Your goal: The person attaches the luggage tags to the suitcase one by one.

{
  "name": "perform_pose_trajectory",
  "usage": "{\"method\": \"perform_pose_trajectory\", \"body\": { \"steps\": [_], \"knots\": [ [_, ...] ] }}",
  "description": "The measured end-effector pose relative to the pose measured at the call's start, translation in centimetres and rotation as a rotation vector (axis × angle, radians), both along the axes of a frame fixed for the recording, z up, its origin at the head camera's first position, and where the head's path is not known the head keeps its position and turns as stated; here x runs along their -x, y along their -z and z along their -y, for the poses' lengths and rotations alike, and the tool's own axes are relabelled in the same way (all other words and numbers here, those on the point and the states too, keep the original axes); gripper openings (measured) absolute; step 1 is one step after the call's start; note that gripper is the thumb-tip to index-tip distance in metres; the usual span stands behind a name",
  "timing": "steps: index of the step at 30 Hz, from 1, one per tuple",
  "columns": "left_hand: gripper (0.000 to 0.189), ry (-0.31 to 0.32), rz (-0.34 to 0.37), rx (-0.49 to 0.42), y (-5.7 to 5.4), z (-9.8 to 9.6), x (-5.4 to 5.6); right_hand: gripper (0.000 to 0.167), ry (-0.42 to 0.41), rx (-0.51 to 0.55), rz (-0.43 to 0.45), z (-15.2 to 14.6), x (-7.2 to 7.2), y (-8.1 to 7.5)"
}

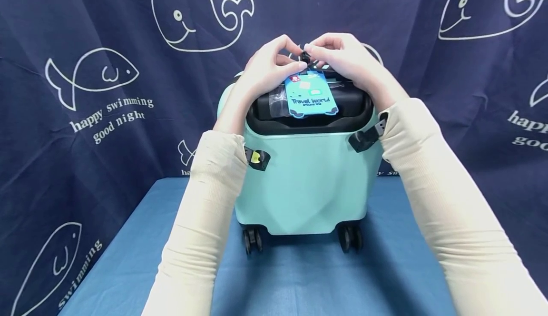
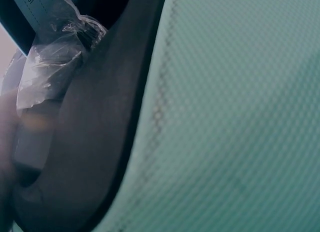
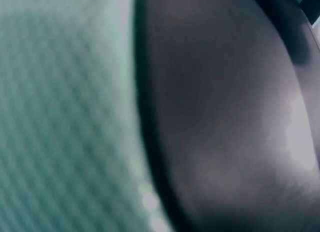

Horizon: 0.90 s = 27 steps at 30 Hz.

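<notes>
A mint-green suitcase (image 1: 306, 178) stands upright on its wheels, with a black recessed panel at its top. Over that panel hangs a blue luggage tag (image 1: 311, 96) reading "Travel World". At the tag's upper end, my left hand (image 1: 270, 67) and right hand (image 1: 344, 58) meet at a small black strap (image 1: 305, 57). Thumb and fingertips of each hand pinch it; the exact fastening is too small to make out. Clear plastic wrap (image 2: 50, 77) shows beside the tag's edge in the left wrist view. Blurred suitcase shell and black trim (image 3: 215, 107) fill the right wrist view.
Beneath the suitcase is a blue cloth-covered table (image 1: 308, 278). A navy curtain (image 1: 107, 30) with white whale and fish drawings hangs behind and at the left. Black wrist cameras (image 1: 258, 159) sit at both cuffs, close to the suitcase's front.
</notes>
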State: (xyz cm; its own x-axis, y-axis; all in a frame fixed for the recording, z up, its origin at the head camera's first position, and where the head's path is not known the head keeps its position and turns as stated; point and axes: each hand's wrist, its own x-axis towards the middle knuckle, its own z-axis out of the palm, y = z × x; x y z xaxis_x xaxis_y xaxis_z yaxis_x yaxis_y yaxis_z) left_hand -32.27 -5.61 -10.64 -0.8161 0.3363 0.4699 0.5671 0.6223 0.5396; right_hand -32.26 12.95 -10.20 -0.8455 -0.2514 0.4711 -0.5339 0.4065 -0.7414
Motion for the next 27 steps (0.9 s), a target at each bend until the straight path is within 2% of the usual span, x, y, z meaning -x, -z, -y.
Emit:
{"method": "perform_pose_trajectory", "body": {
  "steps": [6, 12, 21, 27],
  "knots": [
    [0.028, -0.005, -0.004, -0.001, -0.34, 0.03, -0.1, 0.019, 0.014, 0.001, -0.026, 0.0, 0.11, -0.16],
    [0.026, -0.003, -0.026, -0.001, -0.24, 0.31, -0.12, 0.016, 0.027, -0.002, -0.032, 0.27, 0.31, -0.05],
    [0.029, 0.001, -0.003, -0.037, 0.01, 0.32, -0.15, 0.018, -0.057, 0.067, -0.021, 0.37, 0.06, 0.17],
    [0.028, 0.005, 0.006, -0.047, 0.24, -0.03, -0.08, 0.013, -0.04, 0.052, -0.026, -0.04, -0.09, 0.25]
  ]
}}
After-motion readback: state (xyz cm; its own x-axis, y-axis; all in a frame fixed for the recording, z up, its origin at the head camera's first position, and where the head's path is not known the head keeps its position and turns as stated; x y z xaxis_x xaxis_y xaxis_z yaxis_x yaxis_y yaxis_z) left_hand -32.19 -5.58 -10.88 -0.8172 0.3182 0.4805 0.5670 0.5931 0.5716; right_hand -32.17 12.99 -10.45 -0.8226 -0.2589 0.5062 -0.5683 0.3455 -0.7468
